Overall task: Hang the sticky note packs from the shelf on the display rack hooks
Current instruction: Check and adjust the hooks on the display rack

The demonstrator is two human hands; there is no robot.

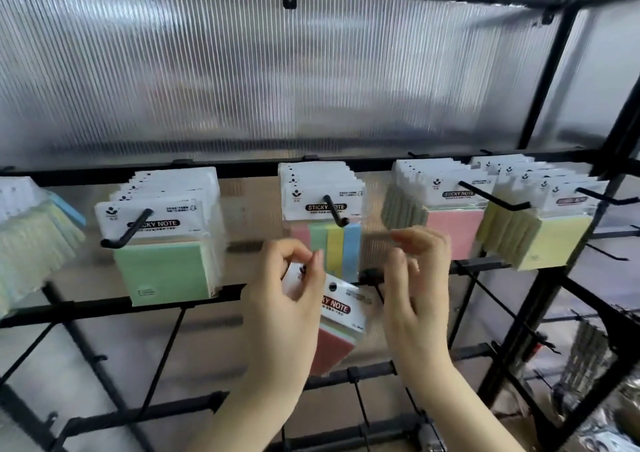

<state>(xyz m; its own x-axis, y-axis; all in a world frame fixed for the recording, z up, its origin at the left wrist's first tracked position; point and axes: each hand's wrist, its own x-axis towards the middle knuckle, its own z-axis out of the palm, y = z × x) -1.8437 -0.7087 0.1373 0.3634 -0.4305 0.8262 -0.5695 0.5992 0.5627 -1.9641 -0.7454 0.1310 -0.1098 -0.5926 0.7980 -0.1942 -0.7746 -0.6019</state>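
Both hands were raised before the display rack [121, 304]. Left hand [287, 299] pinched the white header card of a sticky note pack [337, 327] between thumb and curled fingertips, the pack tilted and hanging just right of the palm, its punched hole clear of the fingers. Right hand [415, 278] hovered beside it, fingers loosely bent and blurred, touching nothing I could make out. Above them a striped pack [337, 247] hung on a black hook [334, 211].
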